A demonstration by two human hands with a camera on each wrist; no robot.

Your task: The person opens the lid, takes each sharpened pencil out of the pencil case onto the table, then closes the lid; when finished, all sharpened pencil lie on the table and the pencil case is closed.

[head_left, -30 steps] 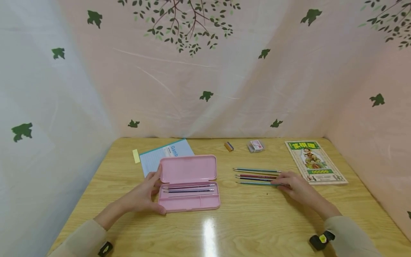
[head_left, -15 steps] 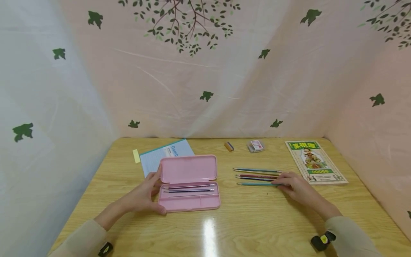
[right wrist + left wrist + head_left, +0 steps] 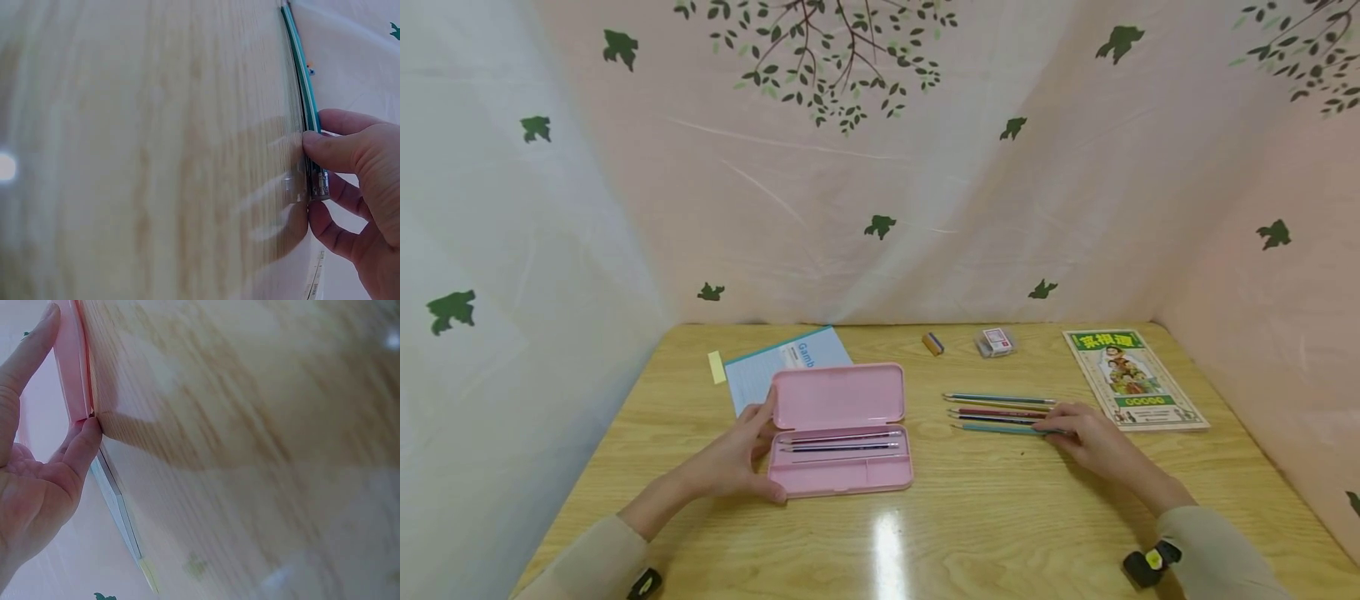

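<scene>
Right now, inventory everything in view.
wooden table: one, brown, beneath
open pencil case: one, pink, centre left
pencils: at least two, dark, inside case
loose pencils: at least five, teal, gold, red, dark, right of case
paper notebook: one, blue, behind case
paper strip: one, yellow, beside notebook
small block: one, orange and blue, back
plastic box: one, clear, beside block
paper booklet: one, cream and green, right
printed cloth: apparently one, pinkish, behind
sleeves: two, beige, front
wrist devices: two, black, cuffs
left hand: one, gripping case
right hand: one, pinching teal pencil
</scene>
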